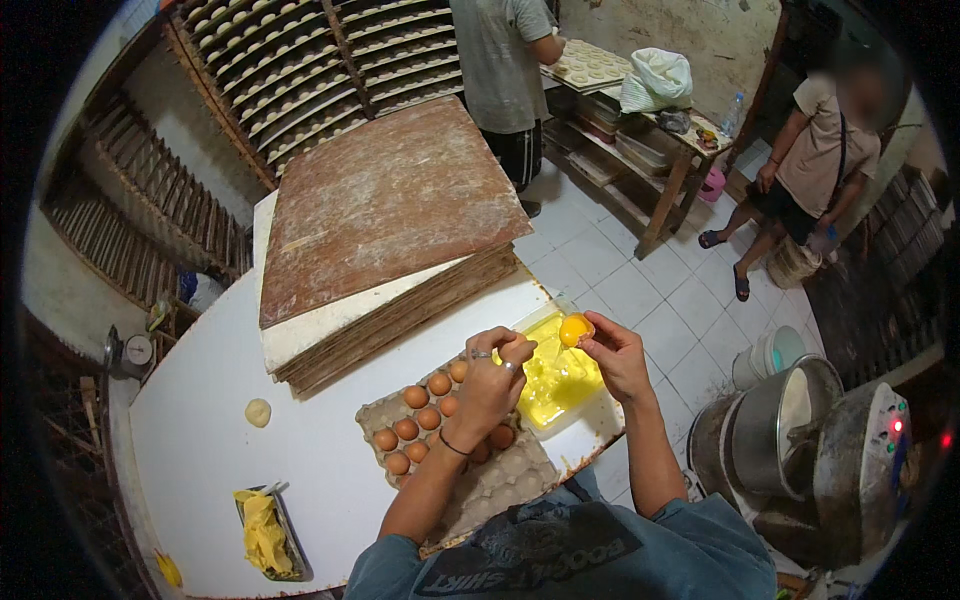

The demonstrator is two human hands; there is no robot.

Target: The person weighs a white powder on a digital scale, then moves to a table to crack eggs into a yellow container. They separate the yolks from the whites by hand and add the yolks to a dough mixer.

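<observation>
1. One yolk (573,331) in shell (588,321), pinched by the right hand (616,356), over the tub's (545,433) one o'clock.
2. Left hand (494,376) curled at nine (can't tell its hold).
3. Eggs (416,397) in tray (520,472), eight o'clock.

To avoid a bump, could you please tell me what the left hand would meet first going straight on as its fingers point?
Probably the egg yolk in the shell held by the right hand, though the depth is unclear.

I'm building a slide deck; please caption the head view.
The right hand holds an opened egg over a tub of yellow liquid, beside a tray of brown eggs.
</observation>
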